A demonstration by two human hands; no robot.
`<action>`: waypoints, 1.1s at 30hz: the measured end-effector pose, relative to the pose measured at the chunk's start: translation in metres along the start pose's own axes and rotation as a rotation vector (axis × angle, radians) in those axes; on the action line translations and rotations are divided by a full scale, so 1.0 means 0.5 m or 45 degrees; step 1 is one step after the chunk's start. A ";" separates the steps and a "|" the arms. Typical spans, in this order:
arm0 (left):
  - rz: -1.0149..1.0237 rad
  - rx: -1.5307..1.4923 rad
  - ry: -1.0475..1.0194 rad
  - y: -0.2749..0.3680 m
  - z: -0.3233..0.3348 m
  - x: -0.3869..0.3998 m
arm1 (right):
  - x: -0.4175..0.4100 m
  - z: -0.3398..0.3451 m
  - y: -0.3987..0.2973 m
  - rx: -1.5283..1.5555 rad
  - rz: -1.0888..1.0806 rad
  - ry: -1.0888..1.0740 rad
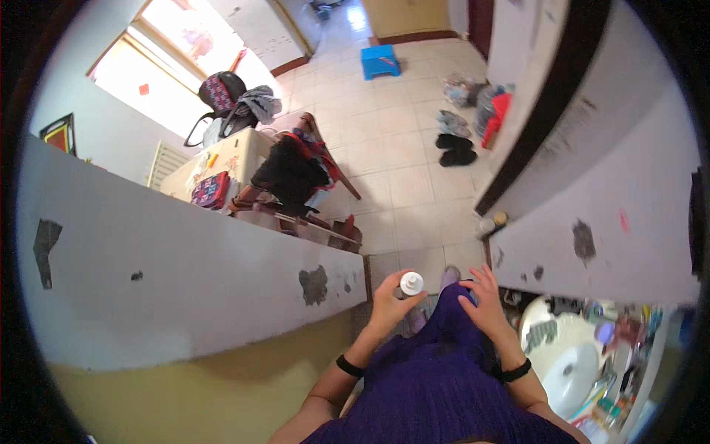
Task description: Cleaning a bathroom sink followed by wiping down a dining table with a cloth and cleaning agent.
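My left hand [388, 306] grips a small container with a round white cap [411, 283], seen from above, a narrow knob at its centre. The fingers and thumb wrap its sides, and its body below the cap is mostly hidden. Over the purple dress [438, 366] my right hand [486, 302] hangs with fingers spread and nothing in it. It is to the right of the container and apart from it. A dark band circles each wrist.
Walls with bare patches flank the doorway, left [222, 277] and right [610, 250]. At lower right is a cluttered washbasin [574, 377]. Beyond are a clothes-draped wooden chair [294, 172], a table [252, 147], a blue stool [380, 62], black slippers [456, 150] and bags [495, 116].
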State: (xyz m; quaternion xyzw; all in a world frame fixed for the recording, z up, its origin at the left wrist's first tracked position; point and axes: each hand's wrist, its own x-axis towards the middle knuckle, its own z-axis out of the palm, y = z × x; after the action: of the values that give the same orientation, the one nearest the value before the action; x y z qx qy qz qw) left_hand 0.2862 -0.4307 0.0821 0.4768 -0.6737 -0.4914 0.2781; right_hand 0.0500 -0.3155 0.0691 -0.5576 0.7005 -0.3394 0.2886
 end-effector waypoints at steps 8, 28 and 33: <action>0.063 -0.031 0.199 0.013 -0.014 0.357 | 0.463 0.035 0.146 -0.110 -0.129 -0.114; 0.199 -0.276 0.642 0.139 -0.279 1.237 | 1.571 0.113 0.023 0.003 -0.309 -0.798; 0.207 -0.377 0.754 0.127 -0.386 1.452 | 1.764 0.098 -0.148 0.073 -0.325 -0.866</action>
State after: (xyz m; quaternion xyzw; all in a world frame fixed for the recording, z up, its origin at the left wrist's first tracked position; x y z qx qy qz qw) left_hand 0.1421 -1.1681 0.1430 0.4979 -0.5208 -0.4005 0.5661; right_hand -0.0551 -1.1958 0.0758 -0.7131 0.4794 -0.1874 0.4759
